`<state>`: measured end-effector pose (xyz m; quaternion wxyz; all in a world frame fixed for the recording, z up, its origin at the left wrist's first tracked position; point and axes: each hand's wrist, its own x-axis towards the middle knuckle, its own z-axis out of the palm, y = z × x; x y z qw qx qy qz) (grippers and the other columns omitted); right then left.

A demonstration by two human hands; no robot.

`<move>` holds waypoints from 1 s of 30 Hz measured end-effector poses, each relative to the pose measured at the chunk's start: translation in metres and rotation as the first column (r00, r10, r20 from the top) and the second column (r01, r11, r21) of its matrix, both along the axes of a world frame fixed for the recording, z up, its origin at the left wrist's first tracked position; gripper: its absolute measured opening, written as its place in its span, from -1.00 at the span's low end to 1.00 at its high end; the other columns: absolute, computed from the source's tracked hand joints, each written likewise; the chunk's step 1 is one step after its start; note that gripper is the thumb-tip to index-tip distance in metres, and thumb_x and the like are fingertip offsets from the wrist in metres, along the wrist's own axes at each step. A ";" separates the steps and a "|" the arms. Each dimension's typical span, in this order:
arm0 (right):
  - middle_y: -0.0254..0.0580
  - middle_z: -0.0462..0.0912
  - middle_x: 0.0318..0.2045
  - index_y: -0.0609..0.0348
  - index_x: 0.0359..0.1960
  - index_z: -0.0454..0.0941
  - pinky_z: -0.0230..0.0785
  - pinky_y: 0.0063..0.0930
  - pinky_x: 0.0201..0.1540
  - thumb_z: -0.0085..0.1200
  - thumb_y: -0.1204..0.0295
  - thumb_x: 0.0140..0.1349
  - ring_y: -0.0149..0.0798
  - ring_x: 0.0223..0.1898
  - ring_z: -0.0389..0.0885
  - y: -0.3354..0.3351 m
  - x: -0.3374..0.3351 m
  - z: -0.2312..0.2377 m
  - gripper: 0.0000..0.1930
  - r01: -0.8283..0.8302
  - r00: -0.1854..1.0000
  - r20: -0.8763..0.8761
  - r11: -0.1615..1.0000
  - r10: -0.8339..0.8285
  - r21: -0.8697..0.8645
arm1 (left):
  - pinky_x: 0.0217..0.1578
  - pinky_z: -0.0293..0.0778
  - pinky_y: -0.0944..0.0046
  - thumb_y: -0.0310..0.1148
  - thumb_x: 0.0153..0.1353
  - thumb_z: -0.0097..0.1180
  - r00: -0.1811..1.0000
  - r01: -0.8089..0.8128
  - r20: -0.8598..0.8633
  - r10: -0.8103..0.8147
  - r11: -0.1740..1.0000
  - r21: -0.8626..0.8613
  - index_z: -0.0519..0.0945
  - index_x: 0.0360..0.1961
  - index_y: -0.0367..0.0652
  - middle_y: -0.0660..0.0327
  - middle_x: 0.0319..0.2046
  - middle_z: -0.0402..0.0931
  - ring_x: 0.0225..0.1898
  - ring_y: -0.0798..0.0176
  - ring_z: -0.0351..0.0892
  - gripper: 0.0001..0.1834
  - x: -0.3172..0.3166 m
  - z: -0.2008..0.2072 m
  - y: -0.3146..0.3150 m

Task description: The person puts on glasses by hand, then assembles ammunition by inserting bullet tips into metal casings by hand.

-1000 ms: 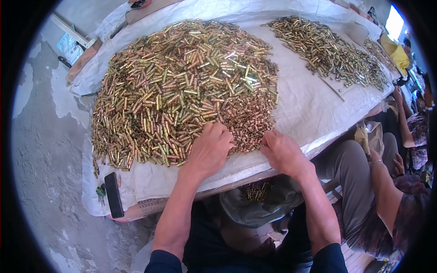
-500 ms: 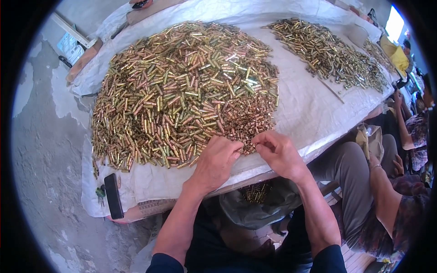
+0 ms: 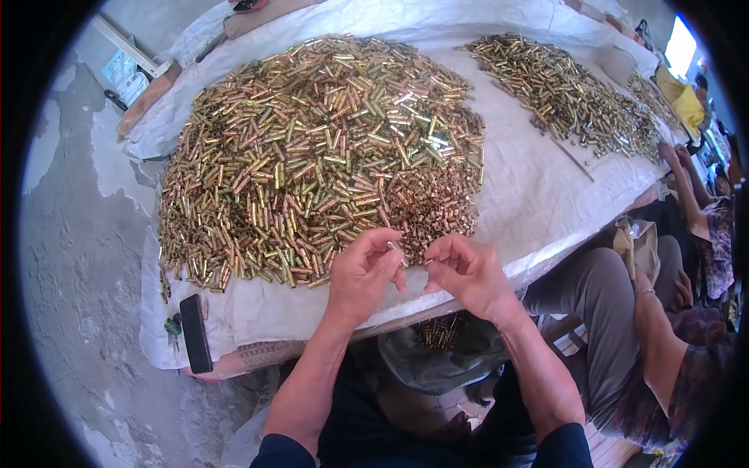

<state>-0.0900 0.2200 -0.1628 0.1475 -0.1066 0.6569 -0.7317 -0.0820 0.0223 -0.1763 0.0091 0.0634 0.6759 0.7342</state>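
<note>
Now the left hand point(image 3: 367, 269) is turned upward, a metal tube point(image 3: 395, 249) pinched in it; a small ring point(image 3: 428, 262) is apparently gripped by the right hand point(image 3: 470, 273). Both are held at the ring heap's point(image 3: 437, 204) near edge; picking-up seems done.

Here's the counter point(image 3: 269, 355), white sheet point(image 3: 530, 203) right across it, bearing a broad mound of brassy tubes point(image 3: 304, 132), a smaller pile point(image 3: 562, 93) rightward, 1 black phone point(image 3: 196, 334), 1 thin stick point(image 3: 573, 161).
</note>
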 end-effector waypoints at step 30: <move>-0.38 0.56 -0.48 0.26 -0.34 0.50 0.40 -0.61 -0.42 0.23 0.56 0.26 -0.53 -0.46 0.52 0.026 0.014 -0.006 -0.88 -0.210 0.977 0.042 0.972 0.207 0.105 | -0.55 0.25 0.45 -0.40 0.41 0.00 0.954 0.279 0.125 -0.274 0.960 -0.030 0.55 -0.32 -0.25 0.40 -0.61 0.41 -0.57 0.54 0.35 -0.83 0.022 -0.003 0.027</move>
